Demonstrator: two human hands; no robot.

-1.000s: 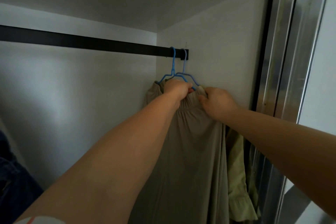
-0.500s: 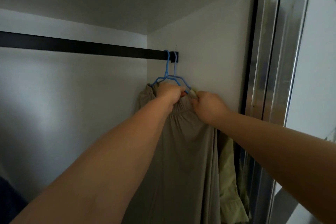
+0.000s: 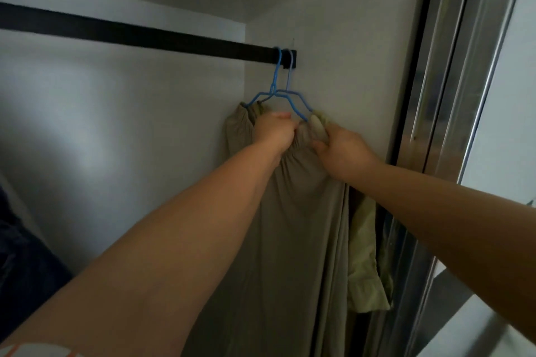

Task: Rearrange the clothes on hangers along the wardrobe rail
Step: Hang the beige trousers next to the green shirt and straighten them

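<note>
I can read no writing anywhere. Two blue hangers (image 3: 278, 90) hook over the far right end of the black rail (image 3: 145, 36), close against the wardrobe's side wall (image 3: 333, 38). My left hand (image 3: 274, 132) is curled round the gathered waistband of the beige skirt (image 3: 290, 226) on the nearer hanger; my right hand (image 3: 342, 151) pinches the waistband's right end. A light green garment (image 3: 365, 255) hangs behind, partly hidden by the skirt. A metal door frame (image 3: 452, 66) stands right; dark clothing (image 3: 20, 255) lies lower left.
</note>
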